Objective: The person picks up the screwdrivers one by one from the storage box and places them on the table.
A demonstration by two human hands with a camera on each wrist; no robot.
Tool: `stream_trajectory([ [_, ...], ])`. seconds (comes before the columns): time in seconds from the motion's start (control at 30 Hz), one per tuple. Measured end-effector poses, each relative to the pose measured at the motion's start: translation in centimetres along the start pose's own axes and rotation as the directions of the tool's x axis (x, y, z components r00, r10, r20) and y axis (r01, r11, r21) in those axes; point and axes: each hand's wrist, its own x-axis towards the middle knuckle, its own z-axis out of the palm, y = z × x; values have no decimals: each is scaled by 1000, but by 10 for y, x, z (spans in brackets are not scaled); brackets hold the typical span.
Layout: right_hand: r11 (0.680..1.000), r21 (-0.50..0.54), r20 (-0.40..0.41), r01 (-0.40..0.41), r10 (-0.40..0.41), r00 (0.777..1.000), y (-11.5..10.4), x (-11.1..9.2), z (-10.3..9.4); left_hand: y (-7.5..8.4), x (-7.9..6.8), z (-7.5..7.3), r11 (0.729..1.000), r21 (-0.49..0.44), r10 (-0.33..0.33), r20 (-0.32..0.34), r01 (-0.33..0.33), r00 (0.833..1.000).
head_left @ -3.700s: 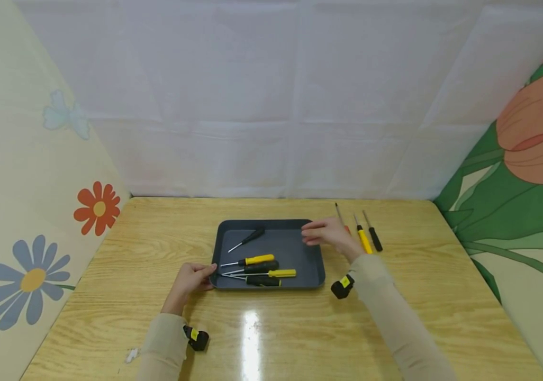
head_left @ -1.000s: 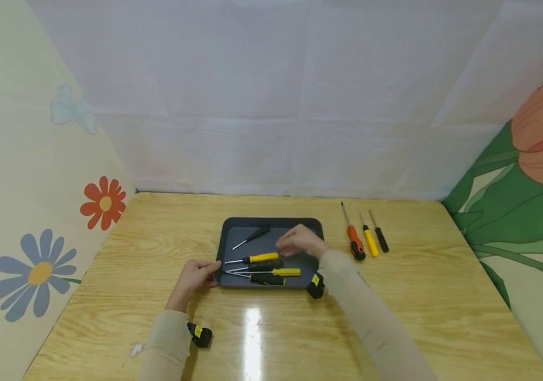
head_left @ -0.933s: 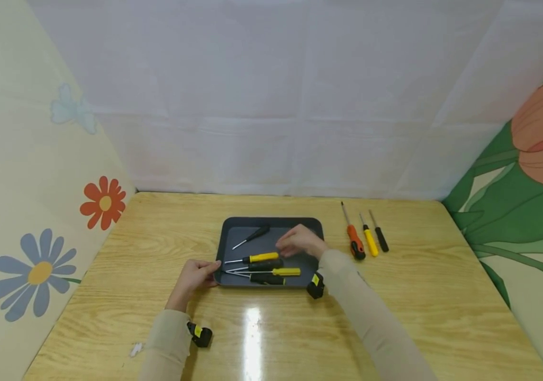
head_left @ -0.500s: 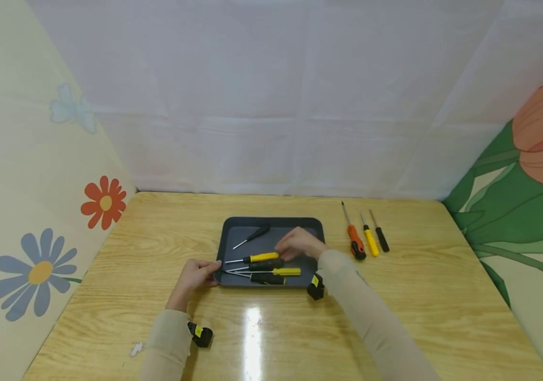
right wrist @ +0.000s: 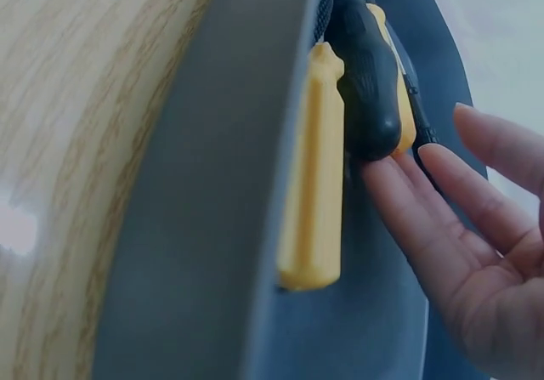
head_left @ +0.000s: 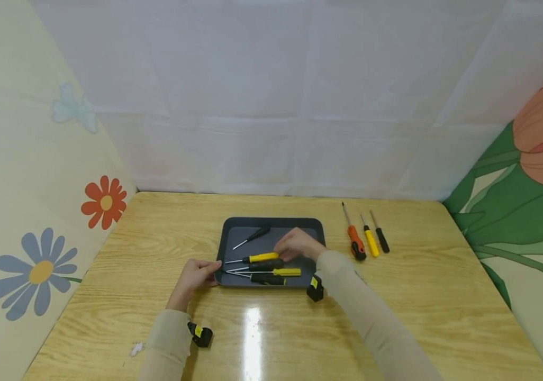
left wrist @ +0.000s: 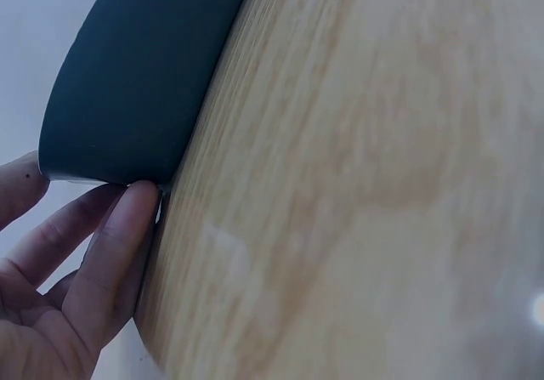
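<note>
Black screwdriver (head_left: 267,264) points left, roughly along the tray (head_left: 271,220).

The shallow dark-grey tray (head_left: 276,233), with rounded corners and a raised rim, lies on the surface (head_left: 395,317), my left fingers (left wrist: 119,235) pinching its near left corner. Inside, a black-handled screwdriver (head_left: 267,264) lies on its side, shaft to the left, its rounded butt against my right fingers (right wrist: 404,206). Just beyond it, a yellow-handled screwdriver (head_left: 264,256) with a black collar points the same way, its butt by my fingertips.
</note>
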Motion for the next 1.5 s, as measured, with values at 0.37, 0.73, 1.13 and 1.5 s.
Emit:
stream_trajectory([
  [0.37, 999, -42, -20, 35, -36, 999, -2, 4, 5, 0, 1, 0, 1000, 3, 0, 4, 0, 1000],
  [0.73, 1000, 17, -31, 13, -13, 999, -7, 5, 10, 2, -1, 0, 1000, 14, -5, 5, 5, 1000],
  [1.13, 998, 53, 8, 37, -38, 999, -10, 6, 15, 1, 0, 0, 1000, 7, 2, 1, -2, 1000],
  [1.5, 996, 82, 25, 35, -37, 999, -12, 7, 19, 1, 1, -1, 1000, -12, 8, 12, -7, 1000],
])
